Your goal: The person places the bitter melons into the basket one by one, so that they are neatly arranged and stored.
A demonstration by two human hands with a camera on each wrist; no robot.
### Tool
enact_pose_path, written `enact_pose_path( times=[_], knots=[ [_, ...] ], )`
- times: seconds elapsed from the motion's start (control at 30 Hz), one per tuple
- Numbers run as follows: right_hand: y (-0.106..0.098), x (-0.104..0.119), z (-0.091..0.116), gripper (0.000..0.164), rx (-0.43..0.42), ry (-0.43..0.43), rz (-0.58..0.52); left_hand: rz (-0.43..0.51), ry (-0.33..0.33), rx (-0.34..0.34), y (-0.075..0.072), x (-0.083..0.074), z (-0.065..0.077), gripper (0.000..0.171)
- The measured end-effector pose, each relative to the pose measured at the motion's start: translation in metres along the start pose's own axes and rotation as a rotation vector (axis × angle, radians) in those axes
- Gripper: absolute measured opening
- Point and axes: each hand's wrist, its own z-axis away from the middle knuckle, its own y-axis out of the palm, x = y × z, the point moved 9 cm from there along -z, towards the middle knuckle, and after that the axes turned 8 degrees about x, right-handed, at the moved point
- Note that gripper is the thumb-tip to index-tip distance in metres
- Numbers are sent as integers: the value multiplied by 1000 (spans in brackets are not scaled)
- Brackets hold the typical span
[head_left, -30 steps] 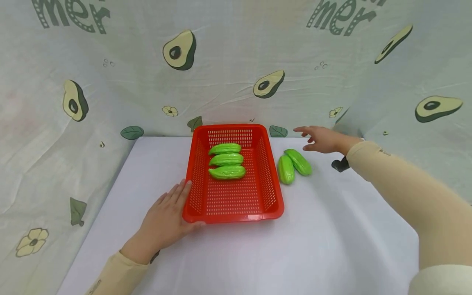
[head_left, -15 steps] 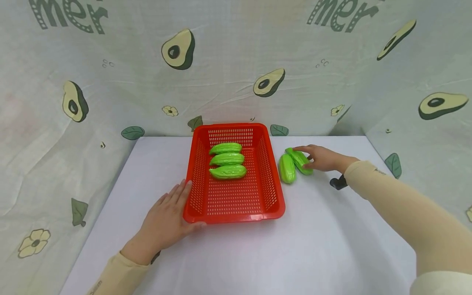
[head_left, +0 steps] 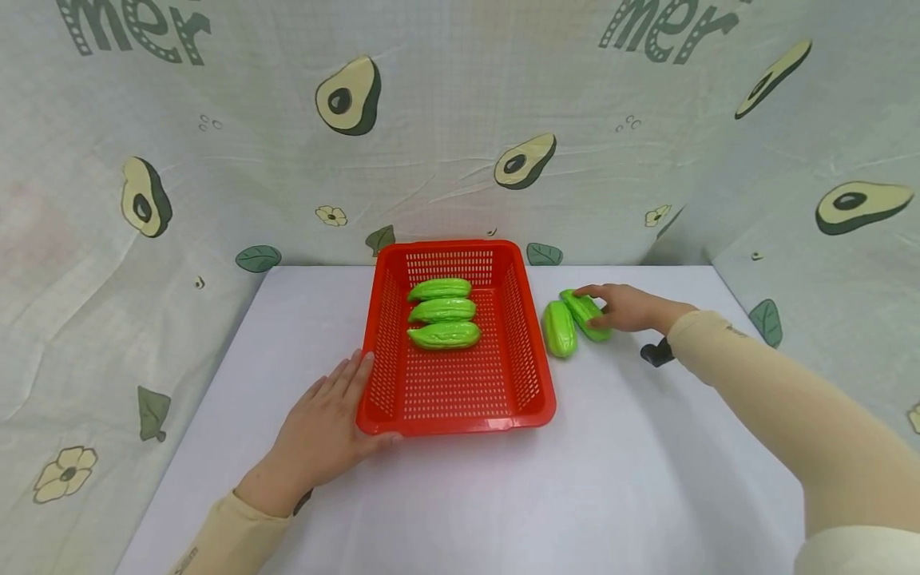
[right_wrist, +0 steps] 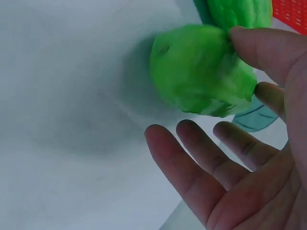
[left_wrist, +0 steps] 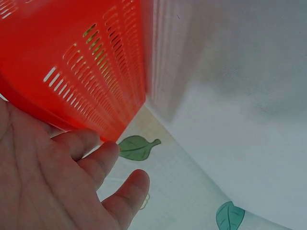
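My right hand (head_left: pixel 627 309) pinches a green bitter melon (head_left: pixel 579 307) between thumb and index finger, right of the basket. In the right wrist view that bitter melon (right_wrist: pixel 196 69) has a knobbly, shiny skin, and the other fingers spread loosely below it. A second bitter melon (head_left: pixel 560 329) lies just left of the pinched one. My left hand (head_left: pixel 323 423) rests with straight fingers along the left side of the red plastic basket (head_left: pixel 453 426), its thumb at the front corner. Three bitter melons (head_left: pixel 444 336) lie in a column inside the basket, toward the back.
The white tabletop (head_left: pixel 575 479) carries the basket and loose melons. A pale cloth printed with avocados (head_left: pixel 348 96) and leaves hangs behind and at both sides, meeting the table's back edge. The basket's slotted side wall (left_wrist: pixel 91 62) stands close by my left fingers.
My right hand has come down from above the table onto the right-hand bitter melon and gripped it, shifting it slightly right, away from its neighbour. My left hand stays at the basket.
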Motion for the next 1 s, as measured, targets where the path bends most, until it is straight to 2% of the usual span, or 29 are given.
enact_pose_path(
  times=[0.27,0.47,0.73,0.87,1.0],
  knots=[
    [-1,-1,-5,70,15,5,-8,-9,12,-12,0,-2,0,118],
    [4,-1,-6,68,79,-5,-78,-13,9,-16,-2,-1,1,119],
    [7,-3,-4,66,114,29,-145,-11,10,-13,-1,0,2,119],
    [9,-6,-5,62,115,40,-165,-9,11,-10,-1,0,2,120],
    [8,-9,-5,60,83,42,-136,-9,11,-10,0,0,2,121]
  ],
)
